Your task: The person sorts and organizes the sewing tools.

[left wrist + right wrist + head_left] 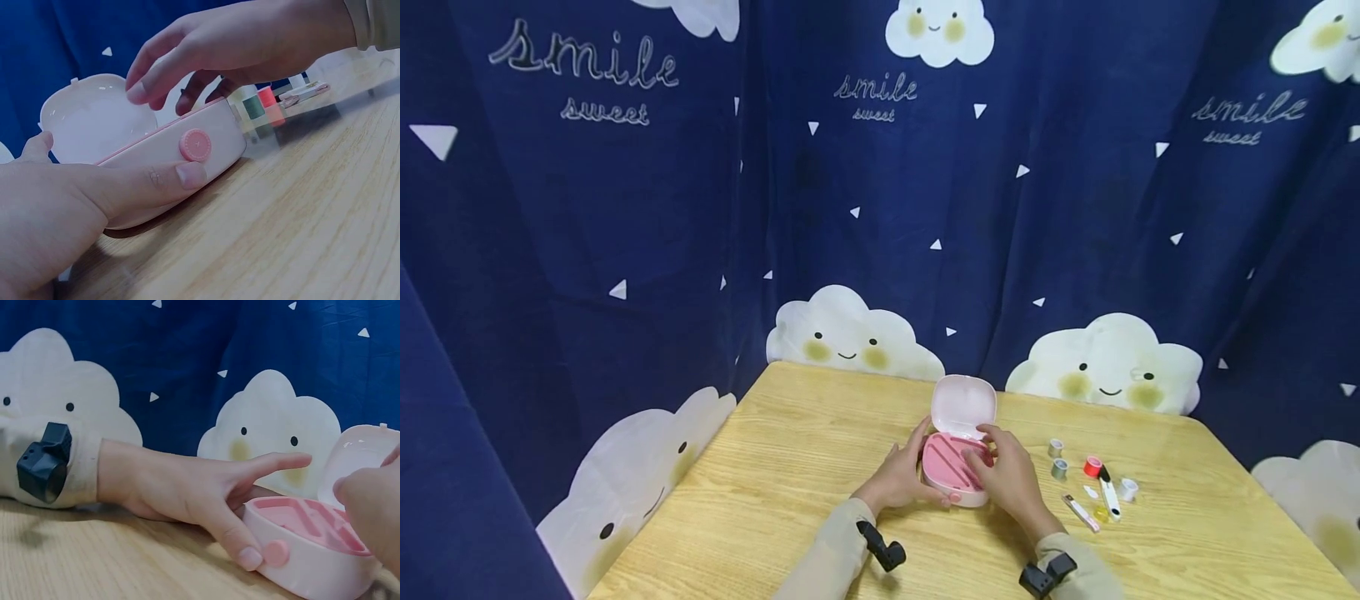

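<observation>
A pink sewing box (970, 500) stands on the table with its pale lid (964, 405) raised at the back. Inside sits a darker pink tray (942, 461) divided by slanted slots. My left hand (898, 477) holds the box by its left side, the thumb (190, 175) lying along the front just below the round button (196, 145). Over the right part of the tray hovers my right hand (1011, 473), fingers spread and bent downward, with nothing visible between them. Some of its fingertips are hidden behind the box rim in the left wrist view.
Right of the box lie a grey spool (1056, 448), a green spool (1059, 469), a red spool (1092, 466) and a white spool (1128, 489). Among them are a black-and-white tool (1109, 495) and a pink-and-white clipper (1081, 513). A blue curtain (880, 192) hangs behind the table.
</observation>
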{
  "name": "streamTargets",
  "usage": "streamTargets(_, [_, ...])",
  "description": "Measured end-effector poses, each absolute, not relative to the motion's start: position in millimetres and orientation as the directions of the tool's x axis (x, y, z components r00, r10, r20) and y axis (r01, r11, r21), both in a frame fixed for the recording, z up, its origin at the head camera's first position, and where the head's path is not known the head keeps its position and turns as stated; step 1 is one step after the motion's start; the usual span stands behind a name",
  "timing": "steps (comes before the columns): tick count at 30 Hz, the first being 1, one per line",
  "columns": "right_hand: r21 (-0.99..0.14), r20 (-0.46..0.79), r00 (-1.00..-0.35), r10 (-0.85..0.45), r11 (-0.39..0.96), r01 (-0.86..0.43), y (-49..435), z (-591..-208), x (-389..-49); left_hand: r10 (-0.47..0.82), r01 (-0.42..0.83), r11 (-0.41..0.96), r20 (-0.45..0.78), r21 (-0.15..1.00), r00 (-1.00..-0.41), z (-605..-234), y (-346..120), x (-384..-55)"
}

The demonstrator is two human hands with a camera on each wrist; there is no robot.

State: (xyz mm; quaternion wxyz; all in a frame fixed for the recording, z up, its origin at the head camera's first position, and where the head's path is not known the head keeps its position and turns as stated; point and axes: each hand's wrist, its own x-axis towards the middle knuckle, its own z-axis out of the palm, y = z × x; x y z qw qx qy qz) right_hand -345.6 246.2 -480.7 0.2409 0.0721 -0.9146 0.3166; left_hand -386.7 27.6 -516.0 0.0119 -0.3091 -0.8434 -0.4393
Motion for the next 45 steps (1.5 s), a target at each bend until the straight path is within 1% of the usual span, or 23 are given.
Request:
streamTargets(9, [-0.436, 0.551, -0.833, -0.046, 0.836, -0.334, 235, -490, -344, 0.504, 0.531, 0.431, 0.293, 0.73, -0.813, -516, 27, -385])
streamTargets(16, [-0.402, 0.556, -0.826, -0.087, 0.842, -0.36, 229, -494, -343, 0.505, 0.527, 0.43, 0.289, 0.733, -0.813, -517, 28, -387])
streamTargets(23, [-0.418, 0.525, -0.847, -0.085, 0.841, -0.344, 227, -496, -343, 0.517, 0.545, 0.42, 0.302, 0.726, -0.801, -517, 28, -387])
streamTargets(34, [-0.408, 0.5, -0.857, -0.127, 0.838, -0.362, 222, -494, -343, 0.499, 0.51, 0.45, 0.267, 0.733, -0.824, -519, 28, -387])
streamTargets(40, [-0.411, 0.483, -0.866, -0.129, 0.84, -0.355, 220, -491, -341, 0.496, 0.509, 0.442, 0.272, 0.738, -0.824, -518, 28, -385])
streamTargets(45, [-0.41, 0.492, -0.861, -0.128, 0.839, -0.358, 219, -490, -340, 0.496, 0.504, 0.442, 0.266, 0.742, -0.827, -517, 28, -384])
